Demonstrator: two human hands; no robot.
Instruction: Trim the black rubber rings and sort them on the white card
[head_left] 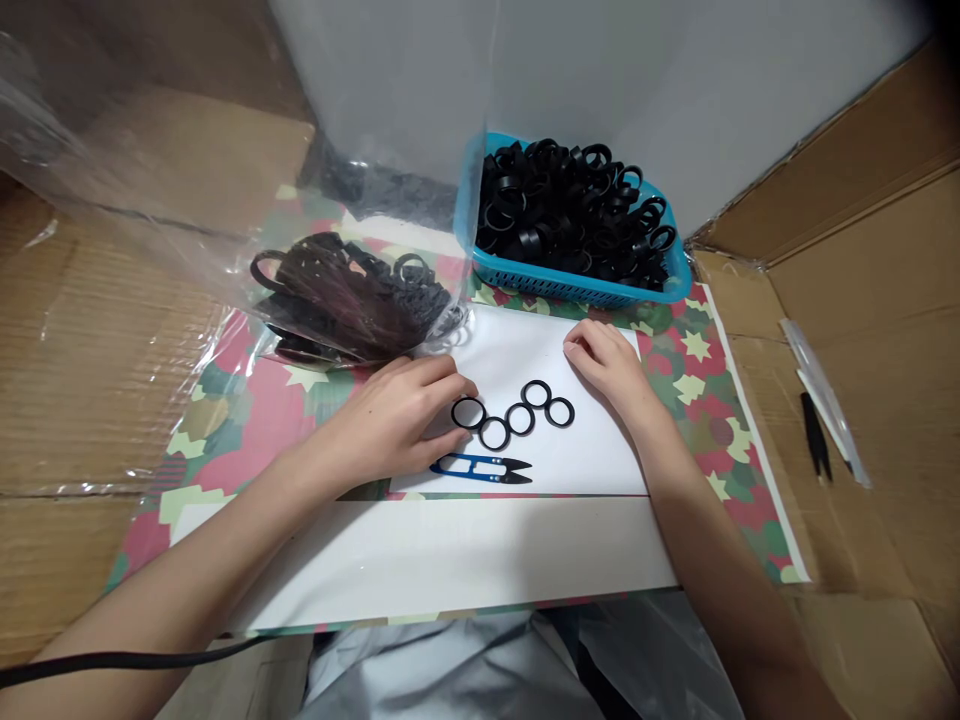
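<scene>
Your left hand point(401, 420) lies palm down on the white sheet point(517, 350), fingers loosely curled and gripping nothing, its fingertips touching the leftmost of five black rings point(517, 410) linked in a short zigzag row. Your right hand point(609, 362) rests flat and empty just right of the rings, apart from them. Blue thread snips point(484, 467) lie just below the row. Behind, a blue basket point(577, 288) holds many black rings, and a clear plastic bag point(345, 300) of more sits to its left.

Black rings point(517, 415) lie on white paper point(600, 460) over a red-green star-patterned cloth point(705, 400), beside a blue basket point(570, 288).
</scene>
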